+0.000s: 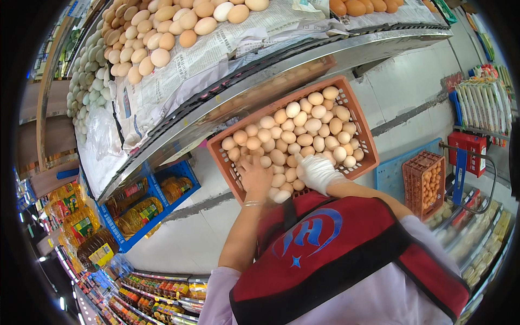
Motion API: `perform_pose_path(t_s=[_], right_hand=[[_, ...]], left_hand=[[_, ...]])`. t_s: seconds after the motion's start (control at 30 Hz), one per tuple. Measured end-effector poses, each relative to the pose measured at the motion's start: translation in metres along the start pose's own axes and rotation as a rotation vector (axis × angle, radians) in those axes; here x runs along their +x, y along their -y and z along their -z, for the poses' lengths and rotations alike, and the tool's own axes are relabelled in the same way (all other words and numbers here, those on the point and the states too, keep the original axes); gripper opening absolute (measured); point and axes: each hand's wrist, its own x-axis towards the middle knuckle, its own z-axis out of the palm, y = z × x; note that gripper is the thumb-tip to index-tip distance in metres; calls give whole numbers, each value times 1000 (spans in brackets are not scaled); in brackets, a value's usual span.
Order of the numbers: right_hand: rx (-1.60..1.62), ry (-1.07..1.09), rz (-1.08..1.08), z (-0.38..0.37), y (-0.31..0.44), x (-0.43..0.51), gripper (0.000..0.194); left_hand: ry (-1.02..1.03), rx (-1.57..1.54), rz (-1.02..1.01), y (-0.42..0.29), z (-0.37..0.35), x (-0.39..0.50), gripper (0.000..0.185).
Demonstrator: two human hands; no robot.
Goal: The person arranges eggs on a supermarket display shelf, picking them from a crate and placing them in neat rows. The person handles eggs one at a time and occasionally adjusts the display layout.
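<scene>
An orange-brown plastic crate (359, 122) full of light brown eggs (304, 140) is directly before me, tilted in the view. My left hand (256, 174), bare and with a bracelet at the wrist, reaches into its near left part. Its fingers go down among the eggs, and what they hold is hidden. My right hand (320, 172) wears a thin white glove and rests on the eggs near the crate's near edge. Its fingertips touch eggs, but whether they grip one is unclear.
Beyond the crate, a metal-edged display stand (252, 83) carries piled brown eggs (162, 32) on newspaper (211, 44) and pale greenish eggs (91, 77). A blue cart (386, 170) at right bears another egg crate (412, 187). Blue crates (162, 203) of oil bottles stand at left.
</scene>
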Motion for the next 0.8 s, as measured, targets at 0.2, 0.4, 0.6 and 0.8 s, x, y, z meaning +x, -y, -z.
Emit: perform_pose_path(t_s=[0.2,0.4,0.6,0.8], right_hand=[[-20,-43,48,-11,22,9,36],[280,-74,-258,-20,11,22,37],[220,-134,-9,-25,33,47,55],[-122,25,111,-9,54,53,98]], left_hand=[[51,2,46,-5,5,3,67],[-1,9,1,2,-10,8,66],[-19,41,-28,5,-6,13,60],[16,-606,77,15,23,6,50]])
